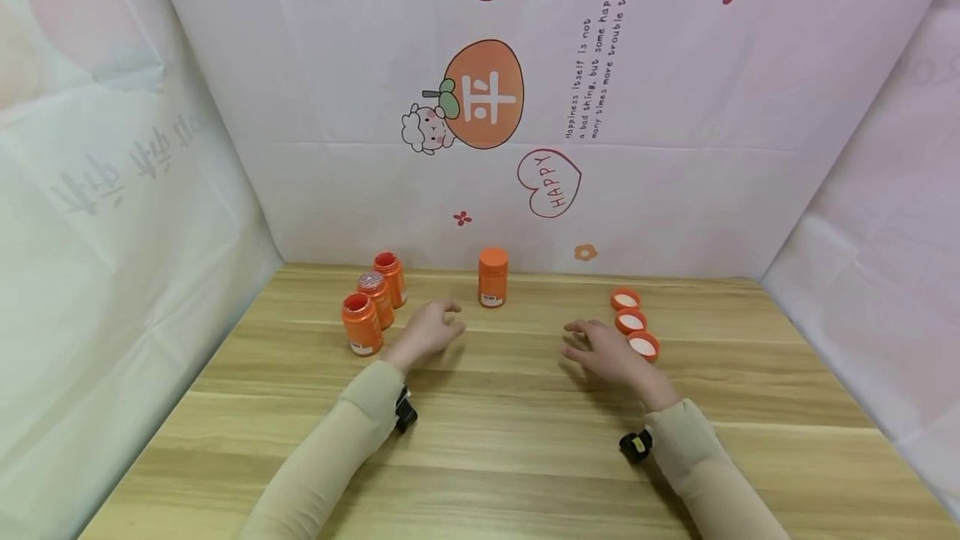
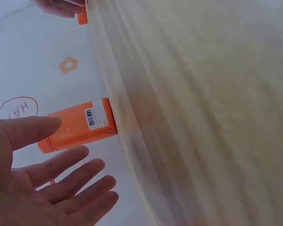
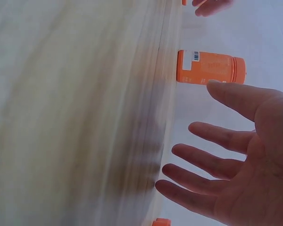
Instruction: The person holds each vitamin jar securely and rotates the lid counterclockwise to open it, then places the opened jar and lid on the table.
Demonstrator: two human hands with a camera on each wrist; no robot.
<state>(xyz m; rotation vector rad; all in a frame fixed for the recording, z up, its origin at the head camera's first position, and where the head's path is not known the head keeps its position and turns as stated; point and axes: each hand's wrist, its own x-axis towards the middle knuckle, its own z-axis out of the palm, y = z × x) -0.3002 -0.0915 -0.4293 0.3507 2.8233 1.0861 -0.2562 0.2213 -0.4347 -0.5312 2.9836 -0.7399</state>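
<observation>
One capped orange bottle (image 1: 492,280) stands upright toward the back of the table, with a white barcode label low on its side. My left hand (image 1: 431,330) reaches out just left of it, fingers spread and holding nothing. In the left wrist view the thumb and fingers overlap the bottle (image 2: 80,123). My right hand (image 1: 606,353) hovers to the bottle's right, fingers loosely extended, also with nothing in it. Right beside that hand lie three orange caps (image 1: 631,322), white inner sides up. In the right wrist view the thumb tip overlaps the bottle (image 3: 210,68).
Left of my left hand, three uncapped orange bottles (image 1: 362,327) stand in a slanted row; the middle one shows a silvery top. A printed white cloth (image 1: 337,190) rises behind the wooden table (image 1: 510,457), with more cloth at both sides.
</observation>
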